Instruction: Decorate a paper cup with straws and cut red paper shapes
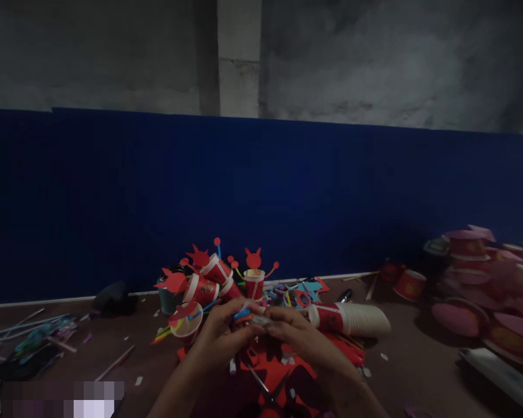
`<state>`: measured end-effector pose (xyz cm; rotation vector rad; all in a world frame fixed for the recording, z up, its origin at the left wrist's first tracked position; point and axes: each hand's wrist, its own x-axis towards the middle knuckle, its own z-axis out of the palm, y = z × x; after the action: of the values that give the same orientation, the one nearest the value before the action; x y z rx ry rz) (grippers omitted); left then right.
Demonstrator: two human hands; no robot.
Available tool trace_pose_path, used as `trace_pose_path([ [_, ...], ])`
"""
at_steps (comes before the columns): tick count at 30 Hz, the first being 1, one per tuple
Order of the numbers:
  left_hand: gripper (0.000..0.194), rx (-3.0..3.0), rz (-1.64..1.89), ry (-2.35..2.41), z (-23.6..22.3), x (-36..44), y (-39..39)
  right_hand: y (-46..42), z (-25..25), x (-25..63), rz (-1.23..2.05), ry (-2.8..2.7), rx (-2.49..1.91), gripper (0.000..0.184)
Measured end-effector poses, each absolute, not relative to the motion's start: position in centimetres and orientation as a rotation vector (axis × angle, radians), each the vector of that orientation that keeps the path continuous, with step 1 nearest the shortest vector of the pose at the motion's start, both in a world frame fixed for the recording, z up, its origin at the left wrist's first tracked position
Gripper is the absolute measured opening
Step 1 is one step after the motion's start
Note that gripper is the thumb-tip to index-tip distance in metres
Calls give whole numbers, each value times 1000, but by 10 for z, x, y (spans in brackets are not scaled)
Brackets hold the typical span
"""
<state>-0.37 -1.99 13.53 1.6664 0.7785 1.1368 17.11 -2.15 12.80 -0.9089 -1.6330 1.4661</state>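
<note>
My left hand (221,332) is closed, its thumb and fingers around a small blue-and-orange thing (243,314) whose kind I cannot make out. Meeting it at the fingertips, my right hand (297,332) pinches a pale, see-through piece (260,320) at the same spot. Below both hands lie red paper sheets (272,371) and a pair of scissors (268,395) with spread blades. Just beyond stands a red paper cup figure (253,281) with a horned head and round-ended arms. Similar cup figures (203,285) lean in a heap to its left.
A stack of paper cups (353,320) lies on its side at right. Farther right, many red cup pieces (466,290) are piled up beside a pale long box (501,371). Pipe cleaners and scraps (39,339) lie at left. A blue partition (261,191) borders the table's back.
</note>
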Motion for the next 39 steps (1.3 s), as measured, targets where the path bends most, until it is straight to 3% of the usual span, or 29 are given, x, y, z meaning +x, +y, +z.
trace_pose_path([
  [10,14,1675,1128,740,132,-4,-19,-19,124,173,1460,-1683,-782,16],
  [16,28,1484,1204,731,126,-8,-15,-27,133,174,1566,-1626,-741,21],
  [23,40,1608,1039,746,131,-8,-13,-26,138,176,1493,-1696,-965,23],
  [29,15,1579,1093,730,121,2,-8,-16,119,170,1546,-1482,-930,17],
  [39,33,1321,1179,706,111,4,-6,-14,126,176,1706,-1384,-665,20],
])
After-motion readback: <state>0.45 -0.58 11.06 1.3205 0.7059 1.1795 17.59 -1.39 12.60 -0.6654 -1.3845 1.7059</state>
